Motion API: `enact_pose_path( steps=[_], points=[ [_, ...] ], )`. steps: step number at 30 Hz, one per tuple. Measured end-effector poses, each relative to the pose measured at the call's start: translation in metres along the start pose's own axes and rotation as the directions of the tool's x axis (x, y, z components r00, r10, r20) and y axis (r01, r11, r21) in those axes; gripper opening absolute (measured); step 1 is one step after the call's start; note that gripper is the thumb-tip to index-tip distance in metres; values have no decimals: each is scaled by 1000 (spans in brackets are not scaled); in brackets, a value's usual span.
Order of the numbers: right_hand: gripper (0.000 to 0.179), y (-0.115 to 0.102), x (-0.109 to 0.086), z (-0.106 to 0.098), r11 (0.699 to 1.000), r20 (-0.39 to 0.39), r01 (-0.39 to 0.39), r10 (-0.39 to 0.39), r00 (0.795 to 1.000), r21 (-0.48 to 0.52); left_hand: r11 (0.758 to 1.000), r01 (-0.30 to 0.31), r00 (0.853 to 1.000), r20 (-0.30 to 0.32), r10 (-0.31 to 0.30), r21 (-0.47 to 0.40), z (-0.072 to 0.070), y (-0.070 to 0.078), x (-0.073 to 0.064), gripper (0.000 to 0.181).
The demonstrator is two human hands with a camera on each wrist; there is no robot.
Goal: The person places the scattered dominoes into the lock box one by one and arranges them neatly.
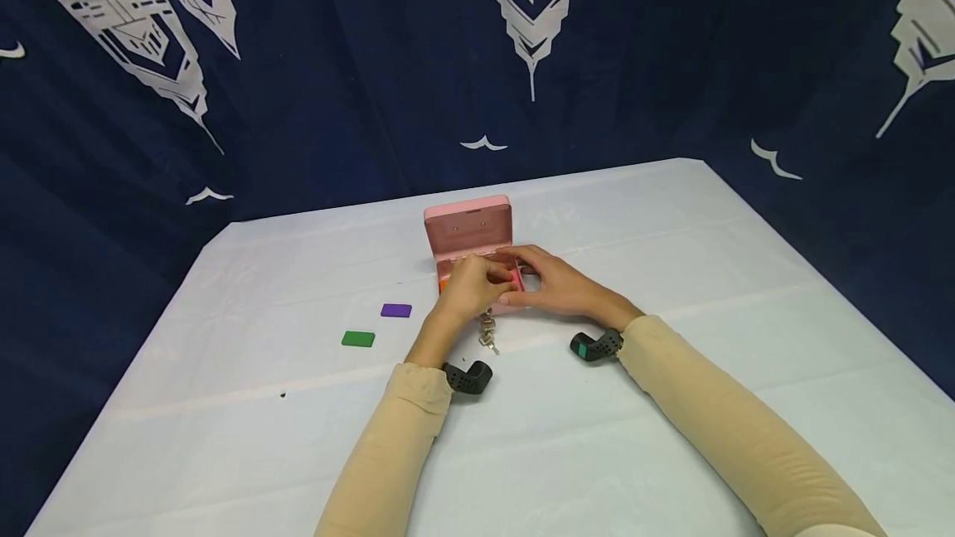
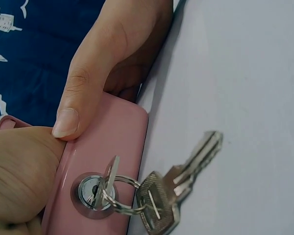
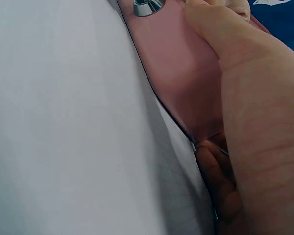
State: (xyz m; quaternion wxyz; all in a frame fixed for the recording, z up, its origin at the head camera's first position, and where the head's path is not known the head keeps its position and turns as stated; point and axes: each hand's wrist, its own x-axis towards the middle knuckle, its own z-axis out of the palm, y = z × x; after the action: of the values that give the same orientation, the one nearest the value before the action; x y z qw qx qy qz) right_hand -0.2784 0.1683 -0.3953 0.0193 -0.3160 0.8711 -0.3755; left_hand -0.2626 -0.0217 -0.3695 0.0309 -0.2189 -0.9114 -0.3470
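Observation:
A pink cash box point(image 1: 468, 229) stands on the table with its lid raised. My right hand point(image 1: 559, 282) grips the box's right end, thumb on the front wall and fingers round the side. Over the box's inside is my left hand point(image 1: 470, 288), its fingers bent down near a bright pink-red piece point(image 1: 517, 278); I cannot tell whether they pinch it. An orange piece point(image 1: 443, 283) shows at the left inside. In the left wrist view, one key sits in the front lock point(image 2: 89, 190), and a second key point(image 2: 159, 200) hangs from its ring.
A purple block point(image 1: 396, 311) and a green block point(image 1: 358, 339) lie on the white table point(image 1: 224, 454) left of the box. A small dark speck point(image 1: 283, 394) is nearer the front left. Behind the table hangs a dark blue patterned curtain point(image 1: 418, 73).

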Motion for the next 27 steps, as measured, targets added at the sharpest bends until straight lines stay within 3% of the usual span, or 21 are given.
enact_pose_path(
  steps=[27],
  points=[
    [82, -2, 0, 1, 1000, 2, -21, 21, 1000, -8, 1000, -12, 1000, -4, 12, -4, -1, -2, 0, 20]
  ],
)
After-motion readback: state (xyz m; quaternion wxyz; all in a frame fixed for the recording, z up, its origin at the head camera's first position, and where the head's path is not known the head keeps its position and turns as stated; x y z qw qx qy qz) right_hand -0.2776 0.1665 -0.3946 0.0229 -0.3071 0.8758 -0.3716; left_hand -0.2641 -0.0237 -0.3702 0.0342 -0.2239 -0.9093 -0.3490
